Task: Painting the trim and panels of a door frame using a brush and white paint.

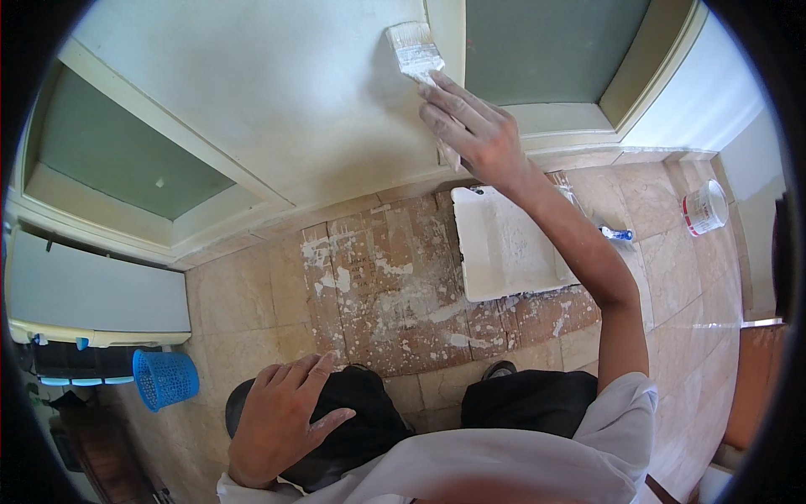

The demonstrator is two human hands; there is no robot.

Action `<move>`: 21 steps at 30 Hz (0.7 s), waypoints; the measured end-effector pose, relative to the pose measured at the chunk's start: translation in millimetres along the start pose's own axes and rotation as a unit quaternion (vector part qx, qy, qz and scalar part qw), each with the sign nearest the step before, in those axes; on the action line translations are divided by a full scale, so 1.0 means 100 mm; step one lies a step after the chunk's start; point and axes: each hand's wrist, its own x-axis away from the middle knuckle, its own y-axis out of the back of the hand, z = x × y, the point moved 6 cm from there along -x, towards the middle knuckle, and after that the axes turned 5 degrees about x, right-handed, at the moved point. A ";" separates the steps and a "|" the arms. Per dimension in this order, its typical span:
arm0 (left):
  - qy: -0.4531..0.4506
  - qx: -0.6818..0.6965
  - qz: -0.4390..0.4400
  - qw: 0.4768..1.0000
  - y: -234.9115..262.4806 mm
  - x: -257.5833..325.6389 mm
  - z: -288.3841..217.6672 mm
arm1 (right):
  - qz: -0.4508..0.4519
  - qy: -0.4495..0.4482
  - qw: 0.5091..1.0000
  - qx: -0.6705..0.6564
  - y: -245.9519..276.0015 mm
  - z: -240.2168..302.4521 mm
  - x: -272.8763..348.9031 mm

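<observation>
My right hand [478, 130] is closed round the handle of a paintbrush [416, 52] whose wide bristles are coated in white paint. The bristles are at the white wall [252, 76], close to the cream frame [446, 59] of a window or door; whether they touch it I cannot tell. Below my right forearm lies a white paint tray [504, 244] with white paint in it. My left hand [285, 412] rests over my left knee, fingers stretched out and holding nothing.
Paint-spattered cardboard [386, 286] covers the tiled floor under the tray. A blue-handled tool [617, 233] lies at the tray's right side. Farther right stands a white bucket [705, 207]. A blue basket [165, 380] sits at the left, near a white cabinet [96, 281].
</observation>
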 end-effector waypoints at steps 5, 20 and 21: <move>-0.004 0.000 -0.007 1.000 0.02 0.01 0.00 | 0.051 0.005 0.999 -0.009 -0.29 0.12 0.30; 0.008 0.007 0.001 1.000 0.01 0.00 0.00 | -0.003 -0.018 1.000 0.003 -0.09 -0.04 -0.01; 0.013 0.010 0.005 1.000 0.00 0.01 0.01 | 0.009 -0.017 1.000 0.005 -0.12 -0.02 0.05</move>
